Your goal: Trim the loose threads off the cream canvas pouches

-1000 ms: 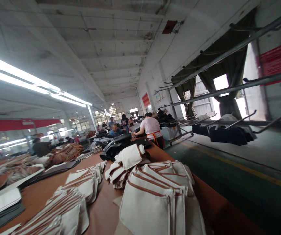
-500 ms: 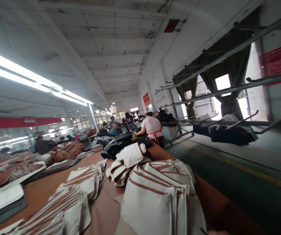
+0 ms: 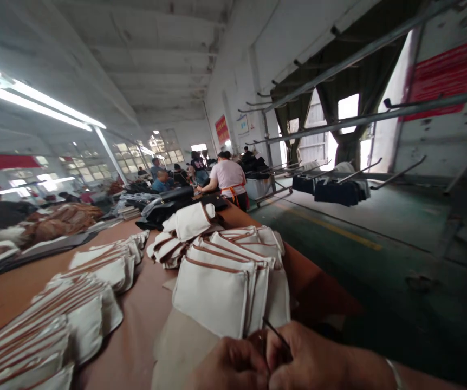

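My left hand (image 3: 229, 364) and my right hand (image 3: 312, 355) meet at the bottom of the view, fingers closed and fingertips together. A thin dark strip (image 3: 274, 331), perhaps a cord, sticks up out of my right fingers. Whatever my left fingers pinch is hidden between the two hands. Just beyond them lies a fanned stack of off-white fabric pieces with brown edging (image 3: 213, 290), shaped like flat pouches. Behind it, more such pieces are heaped in a rolled pile (image 3: 188, 222).
Rows of overlapping off-white pieces (image 3: 91, 309) run along the left of the brown-covered table (image 3: 136, 336). Black items (image 3: 164, 206) lie farther back, near a person in a light top (image 3: 228, 177). To the right stands a metal rack (image 3: 318, 127) with long prongs.
Both hands have risen into view at the bottom, with the dark strip between them. The camera has turned right and tilted down, so the stacks appear shifted left and up.
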Action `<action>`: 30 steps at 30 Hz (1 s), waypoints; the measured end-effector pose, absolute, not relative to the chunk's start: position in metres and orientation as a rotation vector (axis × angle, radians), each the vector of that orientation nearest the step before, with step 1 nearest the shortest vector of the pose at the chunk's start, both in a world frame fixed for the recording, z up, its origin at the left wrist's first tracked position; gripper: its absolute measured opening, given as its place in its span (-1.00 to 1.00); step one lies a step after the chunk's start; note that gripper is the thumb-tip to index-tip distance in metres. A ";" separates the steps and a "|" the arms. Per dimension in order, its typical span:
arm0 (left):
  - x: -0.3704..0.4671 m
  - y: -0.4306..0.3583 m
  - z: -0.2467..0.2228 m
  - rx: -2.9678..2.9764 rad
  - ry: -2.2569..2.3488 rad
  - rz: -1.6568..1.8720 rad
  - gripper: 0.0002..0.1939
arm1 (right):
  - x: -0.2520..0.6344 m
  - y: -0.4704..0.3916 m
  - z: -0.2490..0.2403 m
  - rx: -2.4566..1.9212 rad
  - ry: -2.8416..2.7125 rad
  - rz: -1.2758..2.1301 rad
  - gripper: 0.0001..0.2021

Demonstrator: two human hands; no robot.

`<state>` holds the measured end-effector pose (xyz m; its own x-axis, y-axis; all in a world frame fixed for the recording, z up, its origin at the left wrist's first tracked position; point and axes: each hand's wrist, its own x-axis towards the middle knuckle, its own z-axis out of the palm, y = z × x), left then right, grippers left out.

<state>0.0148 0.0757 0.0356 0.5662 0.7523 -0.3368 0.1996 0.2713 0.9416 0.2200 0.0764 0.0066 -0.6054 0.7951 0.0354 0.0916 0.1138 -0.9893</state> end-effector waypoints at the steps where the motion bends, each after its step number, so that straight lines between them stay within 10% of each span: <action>1: 0.014 0.076 0.030 1.224 0.923 0.468 -0.76 | 0.221 0.075 0.005 -0.847 -1.752 1.624 -0.86; 9: 0.011 0.078 0.022 1.175 0.938 0.520 -0.87 | 0.227 0.083 0.016 -0.888 -1.899 1.558 -0.82; 21: 0.019 0.073 0.027 1.242 0.980 0.556 -0.76 | 0.219 0.070 -0.016 -0.473 -2.433 -0.010 -0.76; 30: 0.021 0.060 0.016 1.255 0.914 0.519 -0.73 | 0.225 0.081 0.005 -0.906 -1.909 1.388 -0.78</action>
